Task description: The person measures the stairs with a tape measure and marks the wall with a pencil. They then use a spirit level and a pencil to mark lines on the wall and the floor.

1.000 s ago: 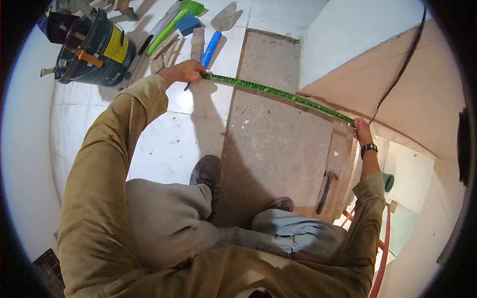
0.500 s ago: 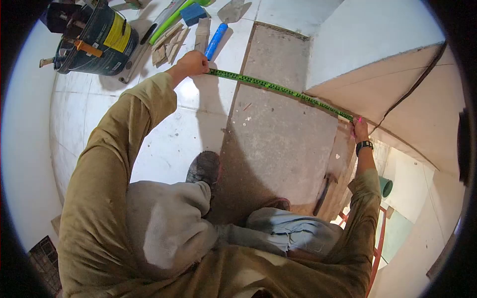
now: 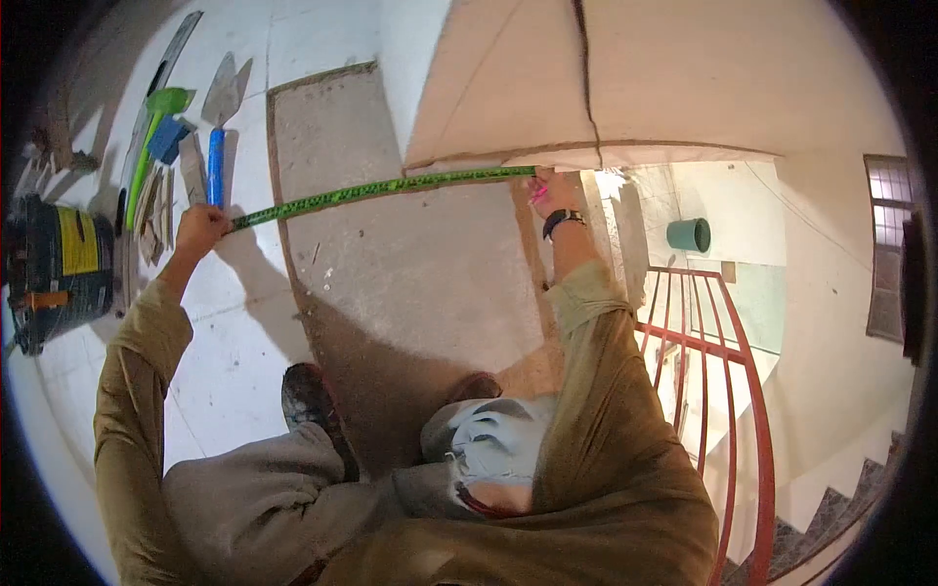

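A green measuring tape (image 3: 381, 188) is stretched across a bare grey strip of floor (image 3: 401, 254), between my two hands. Its left end is pinched in my left hand (image 3: 202, 230), over the white tiles (image 3: 234, 342). My right hand (image 3: 553, 191), with a dark watch on the wrist, grips the other end close to the base of the wall. Something pink shows at those fingers; I cannot make out what it is. Just beyond my left hand lies a trowel with a blue handle (image 3: 216, 166).
Left of the trowel are a blue block (image 3: 168, 140), a green-handled tool (image 3: 147, 166), wood strips (image 3: 154, 220) and a dark bucket (image 3: 73, 273). A red railing (image 3: 738, 391) stands at right by a drop, with stairs (image 3: 831, 518) and a green pot (image 3: 689, 234) beyond.
My view has swung to the right, so the railing and stairs now show and the bucket sits at the left edge. Both hands still hold the tape taut across the strip.
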Motion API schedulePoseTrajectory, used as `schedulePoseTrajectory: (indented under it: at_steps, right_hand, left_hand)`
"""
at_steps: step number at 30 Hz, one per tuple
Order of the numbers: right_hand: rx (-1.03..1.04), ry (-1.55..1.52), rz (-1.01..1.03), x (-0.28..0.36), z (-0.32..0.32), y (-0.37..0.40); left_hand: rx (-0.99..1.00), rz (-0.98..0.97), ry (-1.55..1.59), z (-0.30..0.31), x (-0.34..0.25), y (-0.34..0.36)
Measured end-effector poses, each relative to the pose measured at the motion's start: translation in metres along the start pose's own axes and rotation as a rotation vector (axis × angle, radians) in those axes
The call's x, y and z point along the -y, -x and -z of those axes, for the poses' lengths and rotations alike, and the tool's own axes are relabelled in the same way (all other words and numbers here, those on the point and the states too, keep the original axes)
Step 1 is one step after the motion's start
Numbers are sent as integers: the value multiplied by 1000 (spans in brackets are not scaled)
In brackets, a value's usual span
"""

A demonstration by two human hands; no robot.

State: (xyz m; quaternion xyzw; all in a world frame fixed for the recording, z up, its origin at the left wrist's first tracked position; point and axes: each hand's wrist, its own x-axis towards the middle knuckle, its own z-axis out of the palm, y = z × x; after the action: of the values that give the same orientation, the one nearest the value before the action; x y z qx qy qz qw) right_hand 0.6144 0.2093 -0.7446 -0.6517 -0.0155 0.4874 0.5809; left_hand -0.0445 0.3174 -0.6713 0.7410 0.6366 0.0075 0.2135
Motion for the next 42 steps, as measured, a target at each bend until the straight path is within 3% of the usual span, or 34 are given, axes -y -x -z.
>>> schedulePoseTrajectory:
  at_steps: [5, 9, 14, 15, 16, 17, 19, 20, 22, 25, 28, 29, 33, 39, 42]
  right_hand:
    - [92, -4, -119, -7, 7, -17]
    - [155, 192, -137, -19, 29, -45]
    - [-44, 722, 29, -4, 28, -13]
    - [-28, 784, 77, -2, 39, -18]
    - [-14, 803, 35, -11, 58, -49]
    - [143, 676, 178, -3, 60, -39]
    - [10, 889, 312, 13, 54, -14]
    - [-50, 833, 176, 24, 51, -11]
    - [-112, 1127, 388, 27, 66, -19]
    - [-138, 1327, 497, 33, 79, -20]
    - [-194, 1295, 341, 43, 75, -6]
    - [-152, 1240, 402, 42, 77, 3]
    - [-25, 1233, 327, 54, 72, 25]
    - [7, 1062, 232, 53, 84, 7]
    - [8, 986, 222, 53, 84, 3]
  left_hand:
    - [-16, 68, 50, 9, -16, 6]
    - [-21, 21, 41, 8, -16, 5]
    - [-13, 2, 13, -3, 3, -5]
    - [-39, -7, -32, -2, -2, -3]
    - [57, 44, -102, 1, -4, -8]
    - [54, 28, -234, -4, 1, -13]
    - [9, -88, -71, -6, 12, -11]
    - [12, 30, -84, -2, 0, -8]
    - [48, 40, 3, 4, -4, -5]
    - [11, 10, -80, 1, -4, -6]
    - [14, 24, -98, 4, -6, -3]
    - [24, 39, -99, 3, -5, -5]
    - [67, 71, -55, 3, -3, -7]
    - [30, 104, -68, 1, -6, -7]
    - [19, 260, -59, -1, -11, -8]
